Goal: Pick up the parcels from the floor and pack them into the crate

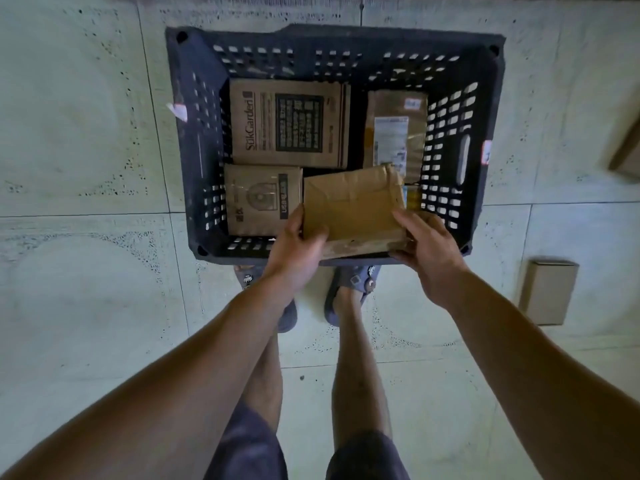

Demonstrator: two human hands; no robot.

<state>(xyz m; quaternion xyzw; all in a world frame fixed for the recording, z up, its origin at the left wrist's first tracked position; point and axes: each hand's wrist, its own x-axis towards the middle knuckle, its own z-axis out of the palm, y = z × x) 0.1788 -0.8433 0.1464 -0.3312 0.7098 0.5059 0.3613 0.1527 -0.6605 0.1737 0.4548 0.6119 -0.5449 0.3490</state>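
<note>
A dark slotted plastic crate (485, 98) stands on the floor in front of my feet. Inside lie a large printed cardboard parcel (289, 123) at the back left, a smaller printed box (261, 199) at the front left, and a taped parcel with a label (394, 129) at the back right. I hold a plain brown cardboard parcel (353, 206) over the crate's front right part. My left hand (294, 251) grips its left edge and my right hand (429, 247) grips its right edge. A small yellow item (412, 197) peeks out beside it.
A small cardboard box (547, 292) lies on the pale tiled floor to my right. Part of another brown parcel (627, 154) shows at the right edge. My feet in dark clogs (353, 292) stand right behind the crate's near rim.
</note>
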